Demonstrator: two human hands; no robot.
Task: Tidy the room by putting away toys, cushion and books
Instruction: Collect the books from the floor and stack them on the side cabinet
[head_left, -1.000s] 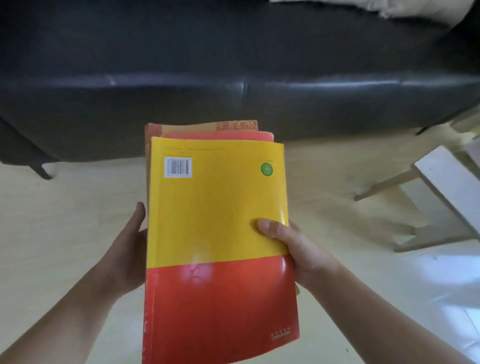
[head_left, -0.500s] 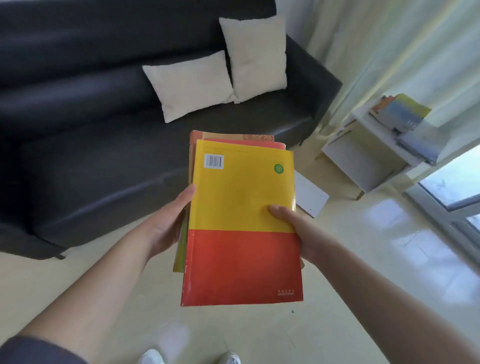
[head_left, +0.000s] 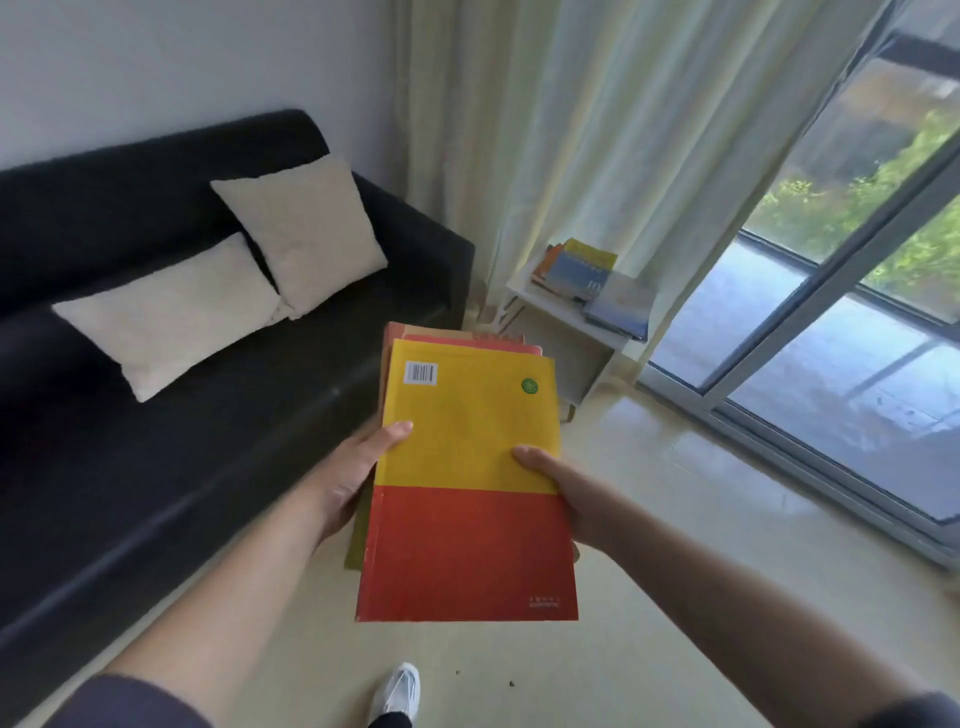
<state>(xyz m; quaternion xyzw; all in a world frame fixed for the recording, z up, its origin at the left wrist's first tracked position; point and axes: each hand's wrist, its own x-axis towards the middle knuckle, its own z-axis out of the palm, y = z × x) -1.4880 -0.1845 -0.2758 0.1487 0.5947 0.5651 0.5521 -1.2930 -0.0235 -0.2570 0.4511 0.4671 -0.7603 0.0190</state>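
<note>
A stack of books (head_left: 467, 483) is held flat in front of me, its top book yellow above and red below with a barcode. My left hand (head_left: 353, 473) grips the stack's left edge, thumb on the yellow cover. My right hand (head_left: 566, 488) grips the right edge, thumb on top and fingers hidden underneath. Two cream cushions (head_left: 239, 280) lean on the black sofa (head_left: 130, 467) to the left. More books (head_left: 592, 286) lie on a white side table (head_left: 550, 312) beyond the stack.
Pale curtains (head_left: 597, 130) hang behind the side table. A glass sliding door (head_left: 841, 338) with a metal track runs along the right. Pale floor lies between sofa and door. My white shoe (head_left: 397, 693) shows at the bottom.
The view has lifted and swung right, from the sofa front to the room corner, bringing the side table and window into sight. Both hands keep the same hold on the stack.
</note>
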